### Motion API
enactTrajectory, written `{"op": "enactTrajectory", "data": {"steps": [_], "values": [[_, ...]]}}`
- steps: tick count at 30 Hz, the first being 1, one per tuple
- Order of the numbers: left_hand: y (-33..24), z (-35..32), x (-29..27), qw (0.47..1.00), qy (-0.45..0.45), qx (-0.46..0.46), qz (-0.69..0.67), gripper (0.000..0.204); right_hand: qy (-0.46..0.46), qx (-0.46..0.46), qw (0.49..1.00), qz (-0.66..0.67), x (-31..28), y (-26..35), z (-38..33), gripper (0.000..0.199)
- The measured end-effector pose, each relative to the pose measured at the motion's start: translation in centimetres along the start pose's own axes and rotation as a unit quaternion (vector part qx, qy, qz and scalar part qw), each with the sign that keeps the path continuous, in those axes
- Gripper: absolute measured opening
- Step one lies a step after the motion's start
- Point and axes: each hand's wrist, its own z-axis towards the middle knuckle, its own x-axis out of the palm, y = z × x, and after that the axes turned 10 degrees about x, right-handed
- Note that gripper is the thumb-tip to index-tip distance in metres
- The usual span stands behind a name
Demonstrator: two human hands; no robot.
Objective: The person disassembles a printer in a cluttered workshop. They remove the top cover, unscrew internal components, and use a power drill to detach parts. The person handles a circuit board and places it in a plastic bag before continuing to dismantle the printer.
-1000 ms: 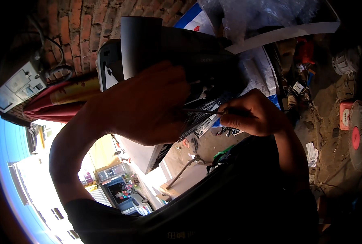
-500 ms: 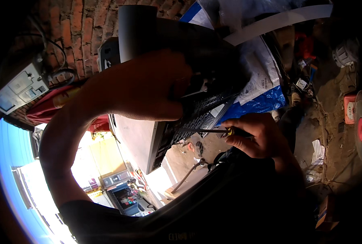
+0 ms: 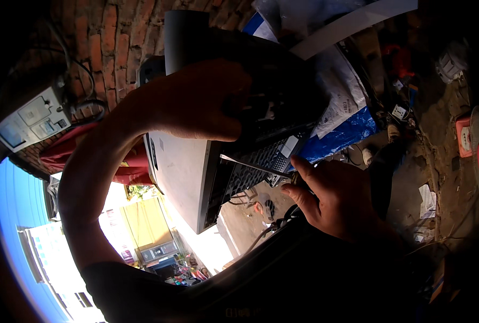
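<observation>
A computer case (image 3: 179,175), with a pale grey metal side and a black vented face, stands tilted before me. My left hand (image 3: 212,102) bends over its upper part with the fingers curled against it; deep shadow hides the fingertips. In my right hand (image 3: 333,196) is a screwdriver (image 3: 255,167), pinched by the handle between thumb and fingers. Its metal shaft points left across the vented face (image 3: 247,180), with the tip close to the case's edge. Whether the tip touches the case, I cannot tell.
A brick wall (image 3: 110,48) rises behind. White and blue plastic sacks (image 3: 341,126) lie beyond the case. A grey metal box (image 3: 35,118) with cables is at the left. At the right, a red box (image 3: 463,137) and a paper scrap (image 3: 427,202) lie on the dirt floor.
My right hand has moved slightly lower, and the screwdriver now slants, its tip further up and left on the case. My left hand keeps its place on the case.
</observation>
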Motion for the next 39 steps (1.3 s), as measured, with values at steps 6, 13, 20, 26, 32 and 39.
{"op": "enactTrajectory", "data": {"steps": [6,13,20,26,32,39], "values": [[0.3,-0.3,0.5,1.0,-0.018,0.013,-0.002,0.022,-0.007,-0.023,1.0,0.014,0.9,-0.9,0.7,0.04],[-0.1,-0.6,-0.1,0.999,-0.014,0.015,0.027,0.023,-0.058,-0.149,0.98,0.121,5.8,-4.8,4.4,0.038],[-0.2,-1.4,0.5,0.999,-0.033,0.01,-0.014,0.024,0.015,-0.066,0.994,0.091,3.3,-2.1,2.2,0.034],[-0.4,-1.7,0.4,0.999,-0.043,-0.031,-0.009,0.023,0.024,-0.167,0.98,0.106,6.1,-4.7,2.0,0.036],[0.1,-1.7,0.7,0.994,-0.099,0.036,0.036,0.021,0.056,-0.136,0.988,0.05,5.8,0.0,0.2,0.032],[0.1,-1.4,0.3,0.992,-0.06,0.049,-0.099,0.023,0.053,-0.091,0.992,0.064,6.4,0.3,-1.9,0.032]]}}
